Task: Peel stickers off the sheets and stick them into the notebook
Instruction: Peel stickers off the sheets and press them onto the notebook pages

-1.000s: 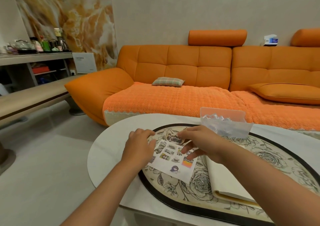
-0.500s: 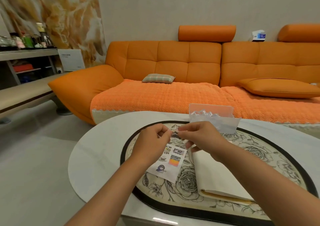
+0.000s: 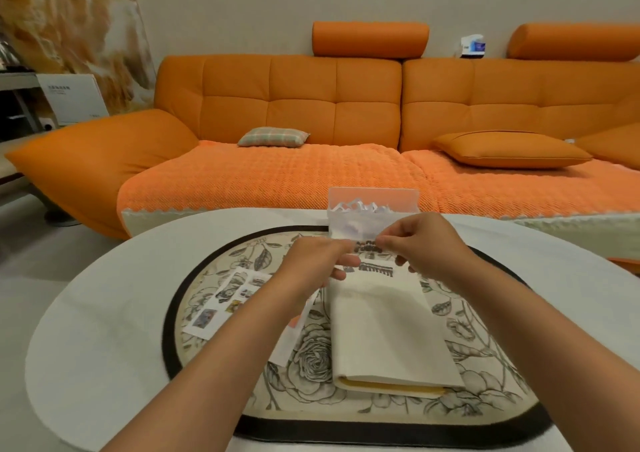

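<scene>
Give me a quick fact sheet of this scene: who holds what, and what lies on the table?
left hand: pinches the left end of a dark sticker
right hand: pinches the right end of the same sticker
notebook: open on the floral mat; a placed sticker sits near the page's top
sticker sheet: flat on the mat, left of the notebook
second sheet: slants under the left forearm
clear packet: behind the hands
table: white, oval

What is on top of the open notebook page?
One dark sticker lies near the notebook's far edge. The left hand and right hand pinch a second sticker above; the left hand hides that corner.
</scene>
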{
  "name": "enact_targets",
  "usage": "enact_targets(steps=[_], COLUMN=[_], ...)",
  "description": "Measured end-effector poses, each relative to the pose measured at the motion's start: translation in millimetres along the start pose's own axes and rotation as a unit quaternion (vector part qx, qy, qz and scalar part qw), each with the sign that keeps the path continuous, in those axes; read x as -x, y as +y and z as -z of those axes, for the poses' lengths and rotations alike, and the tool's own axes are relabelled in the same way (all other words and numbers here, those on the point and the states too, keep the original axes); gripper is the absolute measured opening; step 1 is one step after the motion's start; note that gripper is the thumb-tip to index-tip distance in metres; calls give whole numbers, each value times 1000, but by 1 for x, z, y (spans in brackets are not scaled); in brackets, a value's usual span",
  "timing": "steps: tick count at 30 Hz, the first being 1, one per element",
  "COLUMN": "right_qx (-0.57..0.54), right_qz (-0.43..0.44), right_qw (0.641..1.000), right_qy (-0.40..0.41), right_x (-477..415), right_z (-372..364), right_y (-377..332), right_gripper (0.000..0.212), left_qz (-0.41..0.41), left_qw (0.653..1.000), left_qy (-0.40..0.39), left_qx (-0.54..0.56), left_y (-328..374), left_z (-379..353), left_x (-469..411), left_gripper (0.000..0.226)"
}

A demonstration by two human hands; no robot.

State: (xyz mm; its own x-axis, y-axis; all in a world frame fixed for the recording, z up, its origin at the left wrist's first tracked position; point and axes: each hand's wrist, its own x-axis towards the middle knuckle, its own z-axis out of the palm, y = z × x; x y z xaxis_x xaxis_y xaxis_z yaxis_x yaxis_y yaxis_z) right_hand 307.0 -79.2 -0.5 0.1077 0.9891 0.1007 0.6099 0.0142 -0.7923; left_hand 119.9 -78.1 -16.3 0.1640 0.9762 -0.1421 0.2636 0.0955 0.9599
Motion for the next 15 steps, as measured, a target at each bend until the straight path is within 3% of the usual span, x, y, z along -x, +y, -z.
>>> enact_targets(steps=[3, 7, 9, 11, 15], right_qx=[-6, -26, -36, -41, -36], right_qz=[-35, -83, -95, -98, -98], right_qw=[999, 996, 993, 991, 988], right_qy=[10, -25, -55, -82, -111], right_x=[-9, -14, -14, -13, -12], right_z=[17, 28, 26, 21, 4], right_y=[20, 41, 46, 46, 40], right_gripper=[12, 11, 12, 13, 17], left_qz=[-77, -168, -160, -137, -112], left_qw=[985, 894, 888, 906, 931], left_qy=[44, 31, -18, -52, -63], left_qx=[-149, -415, -431, -397, -342], left_y=[-9, -25, -30, -33, -37], left_z=[-13, -16, -13, -9, 0], left_x=[-17, -35, -41, -43, -44], left_gripper=[35, 48, 54, 56, 56])
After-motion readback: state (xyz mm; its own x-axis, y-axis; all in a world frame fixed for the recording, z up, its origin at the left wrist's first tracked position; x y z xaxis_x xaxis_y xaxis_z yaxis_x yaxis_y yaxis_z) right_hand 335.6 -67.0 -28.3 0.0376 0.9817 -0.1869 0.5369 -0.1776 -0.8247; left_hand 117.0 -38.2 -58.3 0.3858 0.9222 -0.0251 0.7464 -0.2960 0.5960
